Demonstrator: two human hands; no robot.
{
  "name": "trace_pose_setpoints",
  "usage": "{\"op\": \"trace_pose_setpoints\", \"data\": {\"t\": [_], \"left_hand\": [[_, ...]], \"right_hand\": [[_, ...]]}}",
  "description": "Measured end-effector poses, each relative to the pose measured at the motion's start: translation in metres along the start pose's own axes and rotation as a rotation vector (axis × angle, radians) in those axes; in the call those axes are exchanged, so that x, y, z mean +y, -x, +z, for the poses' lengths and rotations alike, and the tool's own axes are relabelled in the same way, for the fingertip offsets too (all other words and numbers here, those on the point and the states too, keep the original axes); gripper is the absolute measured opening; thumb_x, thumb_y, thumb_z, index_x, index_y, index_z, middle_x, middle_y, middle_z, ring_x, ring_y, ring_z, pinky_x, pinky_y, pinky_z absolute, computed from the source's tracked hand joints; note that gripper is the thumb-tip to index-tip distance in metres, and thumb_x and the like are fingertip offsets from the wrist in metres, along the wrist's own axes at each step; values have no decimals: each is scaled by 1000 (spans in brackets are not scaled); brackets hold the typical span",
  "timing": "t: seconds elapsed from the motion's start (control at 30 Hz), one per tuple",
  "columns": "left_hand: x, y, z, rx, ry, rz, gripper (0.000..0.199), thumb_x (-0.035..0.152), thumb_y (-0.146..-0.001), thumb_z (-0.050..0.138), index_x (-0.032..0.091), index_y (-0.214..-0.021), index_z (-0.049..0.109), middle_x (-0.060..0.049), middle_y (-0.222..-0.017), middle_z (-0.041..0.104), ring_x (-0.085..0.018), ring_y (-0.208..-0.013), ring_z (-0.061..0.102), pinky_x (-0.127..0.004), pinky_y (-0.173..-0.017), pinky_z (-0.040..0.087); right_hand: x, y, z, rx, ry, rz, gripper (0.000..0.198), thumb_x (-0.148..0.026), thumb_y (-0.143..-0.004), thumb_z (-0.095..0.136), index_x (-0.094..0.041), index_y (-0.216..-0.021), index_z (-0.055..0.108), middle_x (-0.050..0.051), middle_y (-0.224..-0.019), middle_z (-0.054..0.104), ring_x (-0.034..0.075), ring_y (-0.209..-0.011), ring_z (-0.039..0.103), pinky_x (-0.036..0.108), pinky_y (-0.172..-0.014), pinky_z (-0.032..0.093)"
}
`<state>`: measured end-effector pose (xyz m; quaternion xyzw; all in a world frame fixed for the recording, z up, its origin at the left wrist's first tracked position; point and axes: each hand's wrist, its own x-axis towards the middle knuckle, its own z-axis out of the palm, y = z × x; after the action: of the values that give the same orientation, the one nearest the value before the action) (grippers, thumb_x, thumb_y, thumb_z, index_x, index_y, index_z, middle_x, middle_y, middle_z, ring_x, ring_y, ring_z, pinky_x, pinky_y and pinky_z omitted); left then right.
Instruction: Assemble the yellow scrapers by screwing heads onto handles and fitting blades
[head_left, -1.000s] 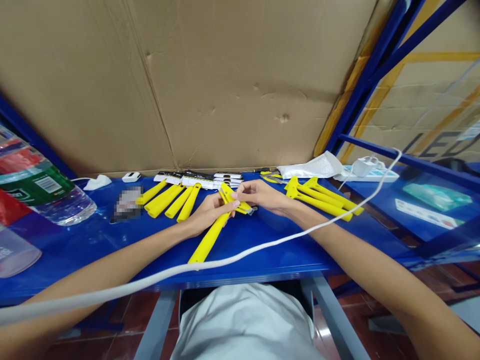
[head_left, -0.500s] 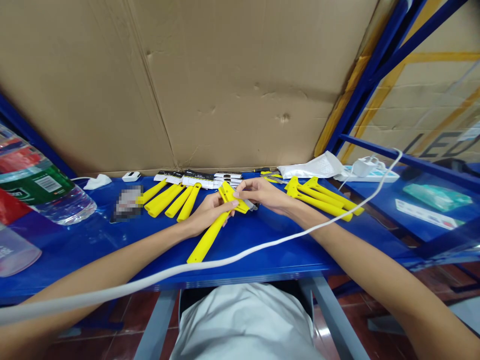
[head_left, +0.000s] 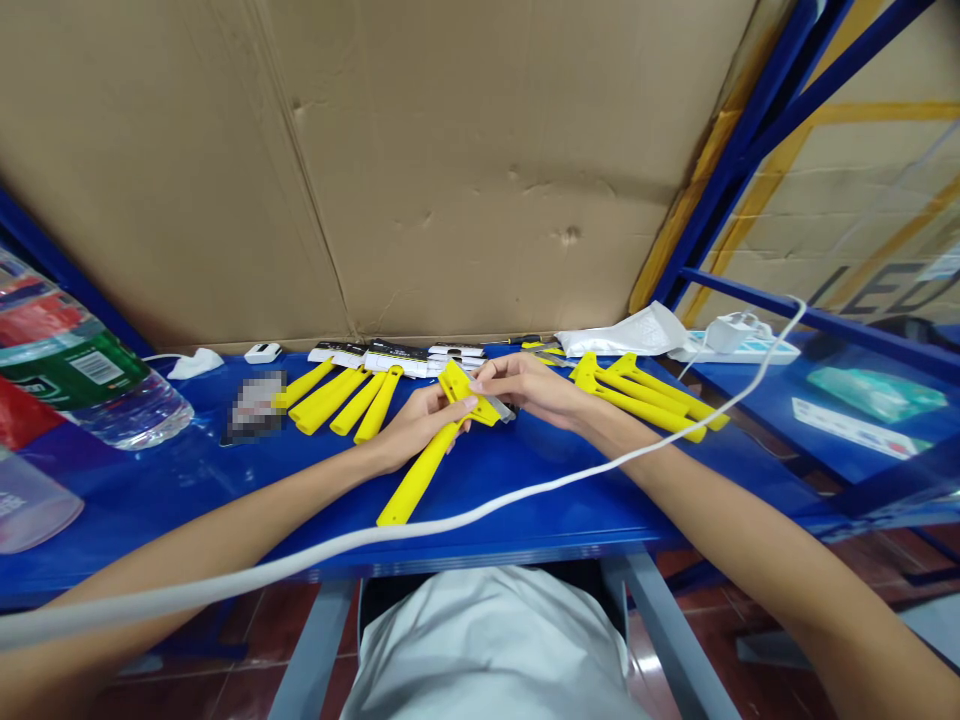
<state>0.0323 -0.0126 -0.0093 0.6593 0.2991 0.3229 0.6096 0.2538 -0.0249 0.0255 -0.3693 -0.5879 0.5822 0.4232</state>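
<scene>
My left hand (head_left: 420, 422) grips a yellow scraper (head_left: 421, 480) just below its wide head, the thumb lying over the neck. Its handle slants down toward the table's front edge. A thin grey blade (head_left: 498, 406) sticks out along the right side of the head. The fingers of my right hand (head_left: 521, 385) are pinched together at that blade, close against the head; the fingertips partly cover it. Several finished-looking yellow scrapers (head_left: 327, 402) with black-and-white sleeves lie fanned out to the left. More yellow scraper handles (head_left: 634, 398) lie to the right of my right wrist.
A white cable (head_left: 525, 490) hangs across the view in front of my forearms. On the blue table (head_left: 300, 500) stand a large water bottle (head_left: 90, 360) at left and a white pouch (head_left: 622, 332) at back. A power strip (head_left: 750, 348) lies at right. Cardboard (head_left: 480, 180) closes off the back.
The scraper has shifted very slightly in my left hand. My right hand's fingers have moved a little at the head, and more of the blade shows.
</scene>
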Motion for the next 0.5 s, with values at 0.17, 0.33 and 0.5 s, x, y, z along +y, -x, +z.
{"op": "trace_pose_setpoints", "data": {"t": [0.17, 0.33, 0.5], "left_hand": [[0, 0, -1, -9, -3, 1, 53, 63, -89, 86, 16, -106, 66, 0, -81, 68, -11, -56, 62, -25, -52, 51], [-2, 0, -1, -10, -1, 5, 52, 62, -89, 86, 16, -103, 66, 0, -81, 68, -11, -56, 61, -25, -51, 50], [-3, -1, -2, -15, 43, 27, 49, 58, -91, 85, 17, -105, 64, 0, -81, 69, -12, -59, 63, -25, -53, 52]], "right_hand": [[1, -1, 1, 7, -12, 12, 38, -44, -63, 104, -17, -73, 79, 5, -93, 79, 16, -82, 67, 29, -75, 50], [8, -3, 2, 45, 33, 15, 42, -44, -62, 103, -17, -79, 77, 2, -79, 72, 13, -70, 57, 28, -64, 38], [10, -3, 2, 68, 134, -24, 44, -49, -67, 101, -16, -81, 76, -1, -73, 67, 11, -64, 47, 28, -60, 29]]}}
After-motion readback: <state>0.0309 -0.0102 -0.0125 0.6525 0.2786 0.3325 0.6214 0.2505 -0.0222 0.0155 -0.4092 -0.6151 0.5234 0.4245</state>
